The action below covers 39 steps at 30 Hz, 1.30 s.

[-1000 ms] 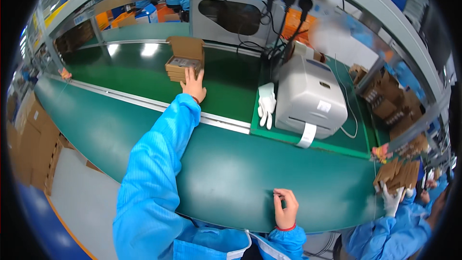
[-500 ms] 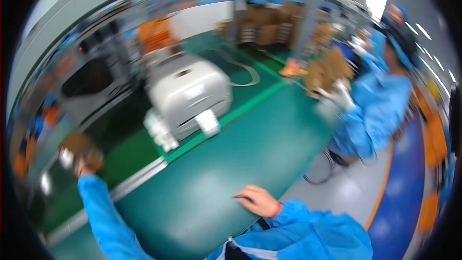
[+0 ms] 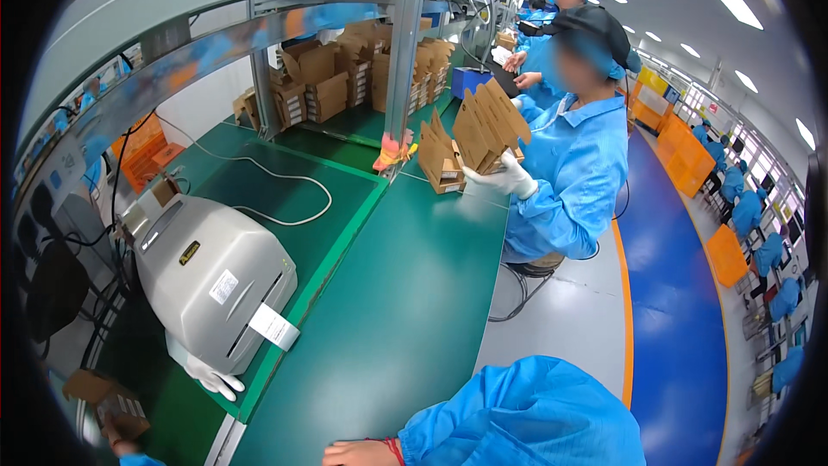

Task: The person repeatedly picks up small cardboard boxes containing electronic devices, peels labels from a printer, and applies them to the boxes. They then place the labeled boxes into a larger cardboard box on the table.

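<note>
At the lower left, my left hand (image 3: 123, 443) grips a small open cardboard box (image 3: 110, 399), its fingers against the box's near side. Only part of that hand shows, close to the dark rim of the picture. My right hand (image 3: 360, 453) lies at the near edge of the green work surface (image 3: 392, 293); the lower border cuts off most of its fingers. A grey label printer (image 3: 211, 272) stands between and beyond my hands, with a white label (image 3: 274, 326) sticking out of its front slot. White gloves (image 3: 214, 377) lie against the printer's near side.
A metal post (image 3: 404, 60) rises from the bench, with cardboard boxes (image 3: 326, 91) stacked behind it. On the right, a co-worker's gloved hand (image 3: 504, 177) handles open cartons (image 3: 483, 129). A white cable (image 3: 297, 179) loops behind the printer. An orange crate (image 3: 151, 155) stands far left.
The view has swung to the right, so the printer and both my hands sit farther left and lower. My left hand still has the cardboard box.
</note>
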Tool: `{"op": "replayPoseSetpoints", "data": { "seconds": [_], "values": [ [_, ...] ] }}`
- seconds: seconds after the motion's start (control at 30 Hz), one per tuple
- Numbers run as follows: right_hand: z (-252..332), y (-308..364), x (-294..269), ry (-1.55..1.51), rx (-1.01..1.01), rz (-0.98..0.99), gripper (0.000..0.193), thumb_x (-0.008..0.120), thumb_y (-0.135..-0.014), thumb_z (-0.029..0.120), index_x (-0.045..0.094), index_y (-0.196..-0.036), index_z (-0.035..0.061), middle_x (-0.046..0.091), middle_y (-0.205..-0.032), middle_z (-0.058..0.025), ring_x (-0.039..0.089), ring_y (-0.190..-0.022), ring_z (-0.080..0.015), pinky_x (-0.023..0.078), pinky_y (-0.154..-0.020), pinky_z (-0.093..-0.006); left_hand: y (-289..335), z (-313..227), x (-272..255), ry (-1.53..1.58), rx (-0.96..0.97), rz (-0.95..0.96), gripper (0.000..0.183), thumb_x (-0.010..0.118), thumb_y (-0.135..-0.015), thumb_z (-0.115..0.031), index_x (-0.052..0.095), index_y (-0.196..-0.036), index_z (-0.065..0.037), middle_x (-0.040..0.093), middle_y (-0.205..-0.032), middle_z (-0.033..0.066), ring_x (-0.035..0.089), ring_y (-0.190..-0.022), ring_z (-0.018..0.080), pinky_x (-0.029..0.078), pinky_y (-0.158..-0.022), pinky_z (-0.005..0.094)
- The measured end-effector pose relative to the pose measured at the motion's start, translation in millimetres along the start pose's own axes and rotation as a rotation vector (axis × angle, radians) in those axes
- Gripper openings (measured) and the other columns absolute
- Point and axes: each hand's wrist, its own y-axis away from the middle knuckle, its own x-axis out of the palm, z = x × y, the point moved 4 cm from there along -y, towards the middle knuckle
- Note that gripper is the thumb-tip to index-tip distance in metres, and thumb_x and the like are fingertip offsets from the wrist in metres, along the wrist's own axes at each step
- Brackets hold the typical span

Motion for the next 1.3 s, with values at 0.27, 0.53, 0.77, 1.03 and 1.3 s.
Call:
{"op": "replayPoseSetpoints", "data": {
  "seconds": [0.27, 0.53, 0.77, 1.03, 1.3],
  "values": [
    [-5, -25, 6, 0.005, -0.008, 0.11, 0.015, 0.045, -0.081, 0.021, 0.05, -0.084, 0.0063, 0.049, -0.081, -0.0101, 0.047, -0.076, -0.0273, 0.038, -0.065, -0.039, -7, -28, 3, -0.037, 0.06, -0.004, 0.059, 0.055, -0.071, -0.044, 0.046, -0.119, -0.012, 0.046, -0.121, 0.0137, 0.042, -0.115, 0.0306, 0.034, -0.096, 0.0453],
    [-11, -19, 1, 0.036, -0.039, 0.112, 0.016, 0.047, -0.082, 0.022, 0.051, -0.084, 0.0068, 0.05, -0.08, -0.0091, 0.048, -0.075, -0.0256, 0.038, -0.065, -0.0377, -10, -23, -10, -0.056, 0.05, -0.019, 0.051, 0.049, -0.076, -0.041, 0.046, -0.12, -0.016, 0.043, -0.124, 0.0136, 0.041, -0.117, 0.032, 0.032, -0.097, 0.0474],
    [-14, 19, -13, 0.0, -0.102, -0.194, 0.014, 0.049, -0.083, 0.021, 0.053, -0.085, 0.0071, 0.051, -0.08, -0.0077, 0.049, -0.075, -0.0232, 0.039, -0.066, -0.0357, -9, -10, -17, -0.089, 0.052, -0.012, 0.044, 0.044, -0.08, -0.038, 0.045, -0.12, -0.019, 0.042, -0.127, 0.0135, 0.039, -0.118, 0.0332, 0.031, -0.098, 0.0492],
    [-2, 16, -28, -0.065, 0.066, -0.149, 0.023, 0.051, -0.077, 0.004, 0.052, -0.1, 0.0023, 0.053, -0.095, -0.0127, 0.051, -0.086, -0.0302, 0.042, -0.077, -0.0374, -5, 6, -27, -0.28, 0.092, 0.313, 0.038, 0.039, -0.085, -0.034, 0.045, -0.121, -0.023, 0.039, -0.13, 0.0135, 0.037, -0.12, 0.0345, 0.029, -0.099, 0.0512],
    [48, 65, -52, 0.171, 0.342, -0.115, 0.052, 0.06, -0.07, 0.0, 0.044, -0.119, 0.0019, 0.055, -0.101, -0.0135, 0.052, -0.088, -0.0275, 0.042, -0.08, -0.0366, 20, 22, -55, 0.13, -0.249, 0.496, 0.05, 0.058, -0.071, -0.04, 0.052, -0.115, -0.017, 0.051, -0.117, 0.0098, 0.049, -0.11, 0.0247, 0.039, -0.093, 0.0344]
  ]
}}
